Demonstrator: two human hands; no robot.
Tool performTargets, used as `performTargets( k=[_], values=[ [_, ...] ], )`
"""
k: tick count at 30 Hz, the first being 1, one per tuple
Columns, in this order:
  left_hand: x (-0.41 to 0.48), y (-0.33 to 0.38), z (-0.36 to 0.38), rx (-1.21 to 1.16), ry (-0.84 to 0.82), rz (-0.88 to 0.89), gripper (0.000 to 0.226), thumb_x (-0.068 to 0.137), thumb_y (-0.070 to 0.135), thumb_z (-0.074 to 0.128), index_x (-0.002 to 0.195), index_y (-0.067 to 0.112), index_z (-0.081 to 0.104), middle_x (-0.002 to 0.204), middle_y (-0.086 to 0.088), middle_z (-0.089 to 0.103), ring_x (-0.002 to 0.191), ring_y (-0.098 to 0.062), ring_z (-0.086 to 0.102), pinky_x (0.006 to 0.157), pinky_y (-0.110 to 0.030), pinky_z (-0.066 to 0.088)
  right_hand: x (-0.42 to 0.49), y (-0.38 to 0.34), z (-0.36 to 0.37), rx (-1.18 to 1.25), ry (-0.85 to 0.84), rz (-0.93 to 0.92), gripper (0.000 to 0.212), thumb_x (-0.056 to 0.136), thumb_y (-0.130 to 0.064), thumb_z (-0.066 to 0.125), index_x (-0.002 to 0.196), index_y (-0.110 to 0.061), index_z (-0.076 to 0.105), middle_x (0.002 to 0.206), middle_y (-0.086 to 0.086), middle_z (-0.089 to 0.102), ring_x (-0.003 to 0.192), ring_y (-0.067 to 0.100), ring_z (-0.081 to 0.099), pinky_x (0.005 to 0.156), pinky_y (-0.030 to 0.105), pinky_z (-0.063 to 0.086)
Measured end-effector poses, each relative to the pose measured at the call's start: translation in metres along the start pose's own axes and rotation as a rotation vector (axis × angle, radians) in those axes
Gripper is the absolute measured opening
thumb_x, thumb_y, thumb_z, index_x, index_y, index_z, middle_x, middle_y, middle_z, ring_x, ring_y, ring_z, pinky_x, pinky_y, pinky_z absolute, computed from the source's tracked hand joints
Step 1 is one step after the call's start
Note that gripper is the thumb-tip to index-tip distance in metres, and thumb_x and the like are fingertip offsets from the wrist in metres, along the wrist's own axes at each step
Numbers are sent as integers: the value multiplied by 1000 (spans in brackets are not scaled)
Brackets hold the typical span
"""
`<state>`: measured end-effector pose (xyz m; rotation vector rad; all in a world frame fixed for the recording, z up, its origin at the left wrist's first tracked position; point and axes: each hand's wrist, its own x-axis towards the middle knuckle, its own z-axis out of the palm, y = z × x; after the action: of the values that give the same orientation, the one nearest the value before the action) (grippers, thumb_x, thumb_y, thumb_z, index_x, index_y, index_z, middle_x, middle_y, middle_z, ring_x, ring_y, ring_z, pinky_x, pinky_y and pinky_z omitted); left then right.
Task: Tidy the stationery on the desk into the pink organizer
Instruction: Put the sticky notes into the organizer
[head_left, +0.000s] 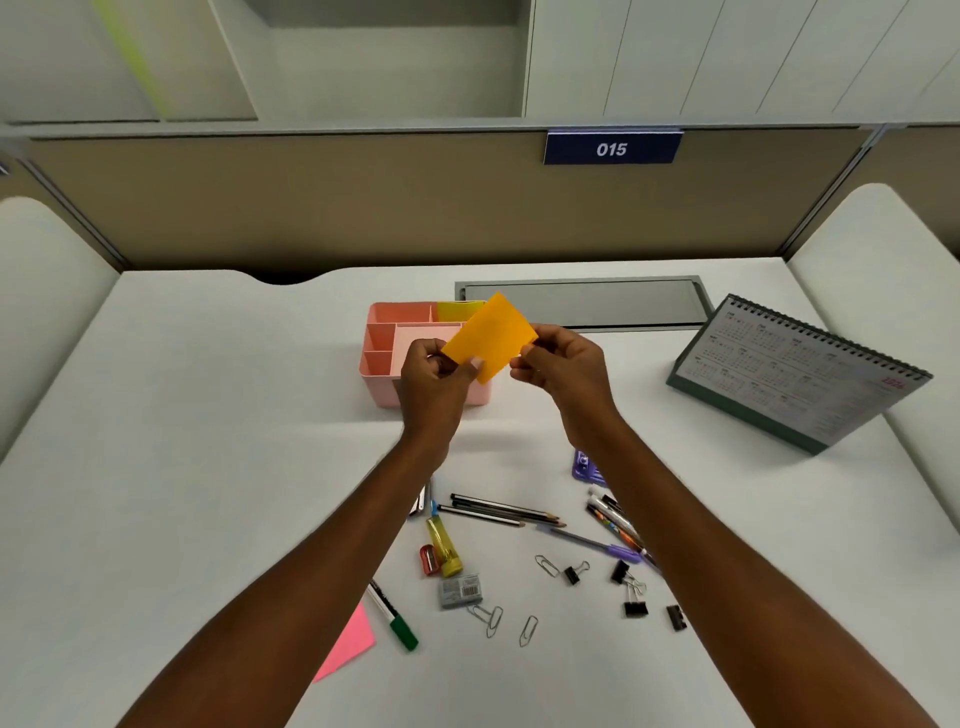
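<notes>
Pink note (350, 644), green marker (394, 614) nearest, flat on desk (208, 467) between forearms. Orange sticky note (491, 335): bright flat rectangle, tilted, one corner up. Held in air over right side of pink organizer (379, 358). Left hand (434, 382) pinches lower-left corner, thumb on front face; right hand (563, 371) pinches right edge, remaining fingers curled.

Purple packet (582, 467) partly behind forearm (649, 499)
</notes>
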<state>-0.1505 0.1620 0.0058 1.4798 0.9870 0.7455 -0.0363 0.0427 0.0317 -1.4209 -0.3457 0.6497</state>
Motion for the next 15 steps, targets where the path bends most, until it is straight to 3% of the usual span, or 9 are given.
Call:
performTargets(
  k=[4, 8, 12, 15],
  values=[
    [12, -1, -5, 88, 0, 18, 35, 81, 31, 88, 102, 23, 61, 101, -1, 74, 91, -25, 71, 77, -35, 62, 14, -9, 11, -233, -6, -173, 22, 95, -15, 72, 116, -9, 74, 96, 8, 78, 84, 22, 75, 77, 35, 64],
    [25, 7, -9, 191, -24, 68, 32, 85, 34, 85, 104, 17, 66, 100, 2, 71, 92, -21, 68, 68, -20, 52, 33, -10, 22, -484, 108, -379, 16, 95, -17, 72, 107, -9, 78, 90, 4, 78, 76, 18, 74, 73, 38, 65],
    [49, 24, -16, 226, 33, 285, 25, 85, 27, 85, 105, 17, 73, 102, 6, 74, 90, -12, 68, 72, -11, 52, 56, -15, 31, -602, 111, -524, 12, 91, -11, 73, 101, -11, 79, 93, 0, 77, 80, 16, 72, 76, 39, 63],
    [71, 35, -22, 235, 46, 403, 15, 88, 21, 80, 102, 16, 79, 96, 7, 78, 85, -10, 72, 79, -27, 59, 71, -18, 39, -687, 89, -584, 12, 91, -9, 73, 101, -10, 79, 97, 1, 78, 84, 15, 70, 79, 36, 62]
  ],
)
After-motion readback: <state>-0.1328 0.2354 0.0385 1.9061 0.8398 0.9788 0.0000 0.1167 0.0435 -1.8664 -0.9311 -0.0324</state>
